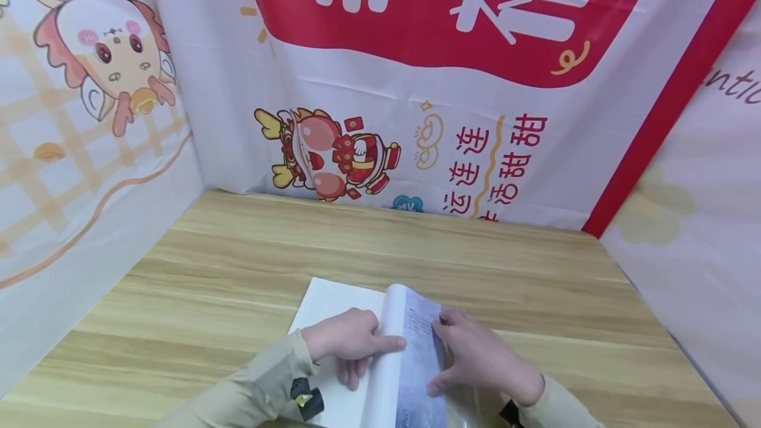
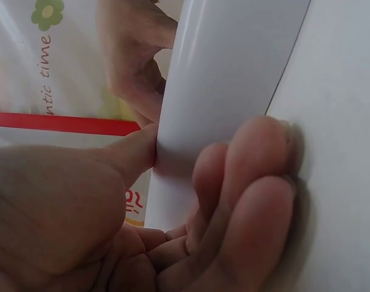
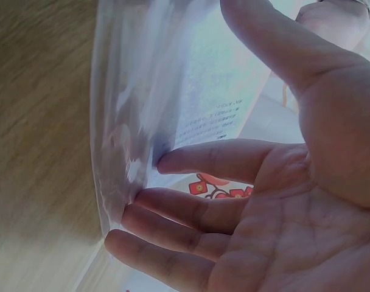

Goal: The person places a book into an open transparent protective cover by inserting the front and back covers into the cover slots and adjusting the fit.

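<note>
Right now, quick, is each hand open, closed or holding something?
Left hand: closed, holding the open book between thumb and fingers.
Right hand: open, touching the clear plastic by the book's edge.

Wears a plain beige left sleeve (image 1: 255, 383), long, creased, reaching the wrist, and a matching right sleeve (image 1: 563, 408). Leaves left hand (image 1: 352, 335) and right hand (image 1: 477, 355) bare. Carries a small black device (image 1: 314, 408) at the left wrist, blocky, round-ended, with a yellow patch (image 1: 303, 399). Shows another black piece (image 1: 510, 413) near the right wrist, partly hidden.
</note>
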